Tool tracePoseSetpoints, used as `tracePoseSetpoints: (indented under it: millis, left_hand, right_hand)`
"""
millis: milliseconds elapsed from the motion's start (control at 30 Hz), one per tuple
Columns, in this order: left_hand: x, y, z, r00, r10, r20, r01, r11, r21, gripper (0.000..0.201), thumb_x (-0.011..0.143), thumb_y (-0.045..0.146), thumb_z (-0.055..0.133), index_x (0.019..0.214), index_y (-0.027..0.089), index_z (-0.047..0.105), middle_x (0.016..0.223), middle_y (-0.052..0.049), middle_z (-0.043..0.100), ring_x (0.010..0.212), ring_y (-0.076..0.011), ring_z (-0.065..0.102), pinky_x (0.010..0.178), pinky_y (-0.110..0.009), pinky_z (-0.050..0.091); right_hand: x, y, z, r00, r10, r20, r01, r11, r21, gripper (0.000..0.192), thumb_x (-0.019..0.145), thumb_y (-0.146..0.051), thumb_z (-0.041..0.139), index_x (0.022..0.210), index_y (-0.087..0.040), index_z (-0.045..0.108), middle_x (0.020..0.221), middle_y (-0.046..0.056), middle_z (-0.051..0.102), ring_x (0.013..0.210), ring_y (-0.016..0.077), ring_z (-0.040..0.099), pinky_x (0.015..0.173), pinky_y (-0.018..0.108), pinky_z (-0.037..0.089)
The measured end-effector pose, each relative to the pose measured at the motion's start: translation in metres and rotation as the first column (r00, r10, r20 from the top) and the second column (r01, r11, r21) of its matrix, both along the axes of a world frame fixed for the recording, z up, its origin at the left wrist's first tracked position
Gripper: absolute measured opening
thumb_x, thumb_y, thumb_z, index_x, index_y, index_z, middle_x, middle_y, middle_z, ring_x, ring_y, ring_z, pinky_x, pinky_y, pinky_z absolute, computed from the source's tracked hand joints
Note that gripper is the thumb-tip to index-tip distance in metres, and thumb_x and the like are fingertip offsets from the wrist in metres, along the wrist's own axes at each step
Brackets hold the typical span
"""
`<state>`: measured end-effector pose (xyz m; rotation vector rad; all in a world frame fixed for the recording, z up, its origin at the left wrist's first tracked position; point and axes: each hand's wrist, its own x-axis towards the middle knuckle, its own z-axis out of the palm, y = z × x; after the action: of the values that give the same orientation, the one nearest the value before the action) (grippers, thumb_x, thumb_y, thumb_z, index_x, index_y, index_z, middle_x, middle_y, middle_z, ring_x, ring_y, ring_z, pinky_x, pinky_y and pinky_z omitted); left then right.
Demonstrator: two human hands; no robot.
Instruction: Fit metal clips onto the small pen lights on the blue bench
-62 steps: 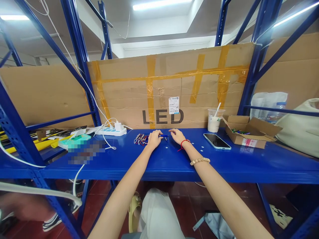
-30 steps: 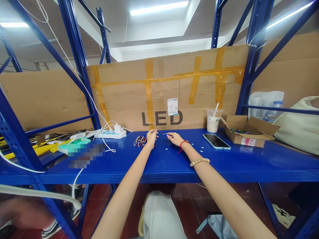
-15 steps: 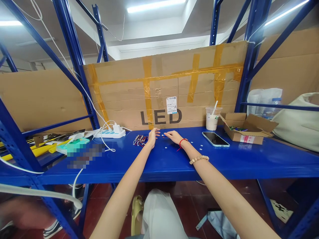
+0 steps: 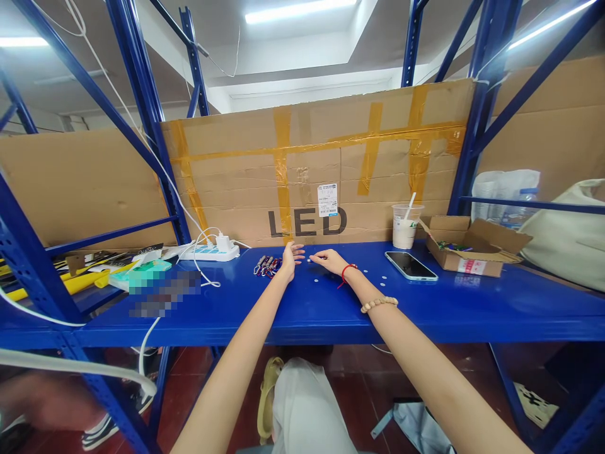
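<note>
The fingers of the right hand (image 4: 332,260) are pinched on a small pale-tipped piece (image 4: 309,259), its long axis mostly hidden, visible end towards nine o'clock, where the left hand (image 4: 290,260) is near, fingers loosely spread, nothing visible in them. Beyond it at nine, metal clips (image 4: 267,266) lie on the worktop (image 4: 302,315). From the right hand, a cup (image 4: 401,236) of pale drink stands at two o'clock, an open cardboard box (image 4: 449,261) of small coloured bits at three.

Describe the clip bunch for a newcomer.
On the blue shelf, before the LED cardboard, find the left hand. The clip bunch lies left of it, right of the white power strip: small silver and red pieces crowded together, unlike the single strip.
</note>
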<state>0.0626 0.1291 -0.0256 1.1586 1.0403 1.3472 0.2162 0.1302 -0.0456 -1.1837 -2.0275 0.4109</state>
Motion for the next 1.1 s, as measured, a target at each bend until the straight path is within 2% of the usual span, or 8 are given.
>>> tracePoseSetpoints:
  millis: [200, 433, 733, 1100]
  left_hand:
    - [-0.0002, 0.0009, -0.0001, 1.0, -0.006, 0.007, 0.006, 1.0, -0.016, 0.045, 0.079, 0.042, 0.028, 0.079, 0.013, 0.063, 0.077, -0.008, 0.063, 0.054, -0.0103, 0.053, 0.051, -0.021, 0.034]
    - [-0.0008, -0.0003, 0.0006, 1.0, -0.017, 0.011, 0.017, 1.0, -0.024, 0.046, 0.08, 0.043, 0.028, 0.078, 0.013, 0.063, 0.079, -0.008, 0.063, 0.055, -0.0101, 0.054, 0.052, -0.02, 0.035]
    - [-0.0003, -0.0031, 0.0023, 1.0, -0.024, 0.014, 0.025, 0.999, -0.032, 0.045, 0.079, 0.043, 0.027, 0.075, 0.014, 0.061, 0.076, -0.007, 0.062, 0.054, -0.0098, 0.052, 0.052, -0.02, 0.034]
    - [-0.0011, -0.0001, -0.0001, 1.0, -0.027, -0.002, 0.027, 0.999, -0.027, 0.048, 0.079, 0.045, 0.026, 0.08, 0.014, 0.063, 0.082, -0.008, 0.064, 0.059, -0.0122, 0.056, 0.053, -0.022, 0.035]
  right_hand:
    - [0.0004, 0.0019, -0.0008, 1.0, 0.008, -0.018, -0.008, 1.0, 0.001, 0.047, 0.078, -0.052, 0.046, 0.08, -0.013, 0.072, 0.072, 0.002, 0.066, 0.067, 0.0151, 0.054, 0.063, 0.024, 0.039]
    - [-0.0009, 0.0041, -0.0017, 0.999, 0.031, -0.031, -0.03, 0.999, 0.009, 0.036, 0.08, -0.041, 0.047, 0.089, -0.015, 0.071, 0.093, 0.005, 0.068, 0.086, 0.0198, 0.06, 0.078, 0.028, 0.043]
    - [0.0003, 0.004, -0.0023, 0.998, 0.05, -0.034, -0.051, 0.999, -0.014, 0.034, 0.079, -0.039, 0.05, 0.089, -0.015, 0.071, 0.092, 0.004, 0.069, 0.084, 0.0212, 0.062, 0.078, 0.029, 0.045]
    - [-0.0009, 0.0067, -0.0029, 0.998, 0.043, -0.041, -0.043, 0.999, 0.005, 0.033, 0.082, -0.037, 0.048, 0.092, -0.015, 0.07, 0.096, 0.006, 0.068, 0.091, 0.0209, 0.06, 0.083, 0.03, 0.044]
